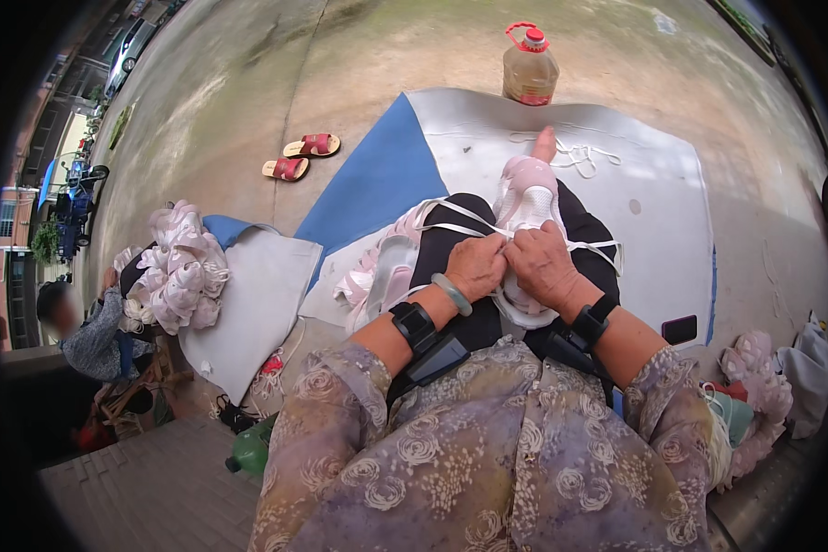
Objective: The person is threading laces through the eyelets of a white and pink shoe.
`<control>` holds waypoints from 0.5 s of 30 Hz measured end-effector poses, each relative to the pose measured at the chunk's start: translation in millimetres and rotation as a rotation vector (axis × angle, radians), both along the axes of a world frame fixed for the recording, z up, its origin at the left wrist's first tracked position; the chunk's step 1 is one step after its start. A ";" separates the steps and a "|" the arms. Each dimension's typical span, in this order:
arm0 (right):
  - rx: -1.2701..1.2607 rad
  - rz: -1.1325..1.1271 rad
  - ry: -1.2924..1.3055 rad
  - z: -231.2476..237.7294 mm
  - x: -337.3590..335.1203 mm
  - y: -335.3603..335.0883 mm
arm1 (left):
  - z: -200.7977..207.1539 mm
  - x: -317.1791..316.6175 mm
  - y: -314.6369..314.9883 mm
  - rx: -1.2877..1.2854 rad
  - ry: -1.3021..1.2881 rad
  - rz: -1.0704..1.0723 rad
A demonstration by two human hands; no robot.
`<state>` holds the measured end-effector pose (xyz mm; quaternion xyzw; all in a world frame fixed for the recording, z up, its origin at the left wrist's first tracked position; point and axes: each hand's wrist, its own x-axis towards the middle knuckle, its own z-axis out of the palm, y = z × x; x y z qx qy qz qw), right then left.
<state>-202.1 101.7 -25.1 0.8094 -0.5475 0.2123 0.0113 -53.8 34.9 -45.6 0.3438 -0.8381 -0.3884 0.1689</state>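
A pink-and-white shoe [530,204] is held near the centre of the view, between the dark trouser legs [446,258], its toe pointed toward twelve o'clock. Over its throat, the left hand [477,265] and the right hand [541,262] are brought together, fingertips meeting, and a white lace [593,246] appears to be pinched by both. The lacing is judged to be only partly done: long slack runs are left toward ten and three o'clock, and no bow is seen, though the eyelets are hidden by the fingers. Toward half past eight, a second shoe [388,276] is laid beside the left leg, its lacing too obscured to be judged. Loose laces [581,169] are spread at one o'clock on the white sheet [658,239]. A bottle [530,75] is set at twelve, red sandals [313,145] between nine and ten, a phone [680,330] at four. Farther out, a large shoe pile [184,276] is heaped at nine; how many are finished cannot be told.
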 end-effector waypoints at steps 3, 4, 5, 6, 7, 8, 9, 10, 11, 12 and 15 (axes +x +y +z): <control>-0.041 -0.011 -0.009 5.5 -10.4 12.8 | 10.0 -3.9 6.1 -0.010 -0.150 -0.031; -0.045 -0.046 -0.021 10.2 -13.9 21.7 | 11.4 -2.7 6.8 -0.011 -0.153 -0.030; -0.077 -0.099 -0.064 16.6 -19.6 32.5 | 12.6 -1.2 6.7 -0.047 -0.162 -0.012; -0.091 -0.124 -0.088 21.4 -27.8 46.6 | 14.5 1.8 8.3 -0.081 -0.172 0.012; -0.051 -0.135 -0.136 30.4 -38.9 63.4 | 21.5 2.7 8.7 -0.082 -0.170 0.015; -0.032 -0.133 -0.169 35.4 -53.2 81.7 | 31.4 1.0 9.1 -0.111 -0.176 -0.015; -0.041 -0.151 -0.210 36.2 -65.8 99.4 | 38.7 -1.5 9.3 -0.140 -0.181 -0.044; -0.037 -0.162 -0.195 43.7 -74.2 112.8 | 42.3 -3.8 8.4 -0.213 -0.086 -0.091; -0.038 -0.167 -0.195 49.0 -76.4 119.2 | 46.0 -8.7 7.9 -0.214 -0.085 -0.096; -0.058 -0.164 -0.187 58.2 -76.1 124.9 | 49.9 -15.9 10.1 -0.300 0.064 -0.170; -0.083 -0.152 -0.179 73.9 -66.7 120.7 | 60.8 -45.8 20.9 -0.350 0.319 -0.334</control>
